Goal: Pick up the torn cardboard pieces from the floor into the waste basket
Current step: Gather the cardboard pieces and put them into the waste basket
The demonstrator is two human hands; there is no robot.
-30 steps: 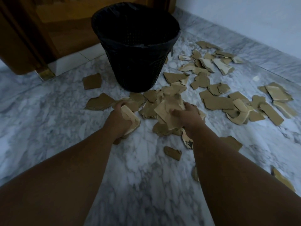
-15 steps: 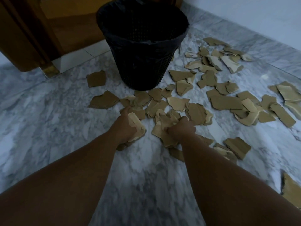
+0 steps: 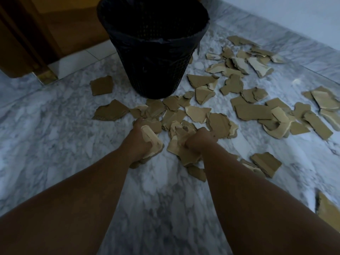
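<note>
torn brown cardboard pieces (image 3: 252, 111) lie scattered over the grey-veined white marble floor (image 3: 55, 144), beside the black mesh waste basket (image 3: 152, 52). the left hand (image 3: 138, 142) grips a stack of them; the right hand (image 3: 197, 140) clutches a crumpled bunch.

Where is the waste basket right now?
Head view, top centre: the waste basket stands on the floor beyond the left hand and right hand, wooden door on its left, cardboard pieces on its right.
</note>
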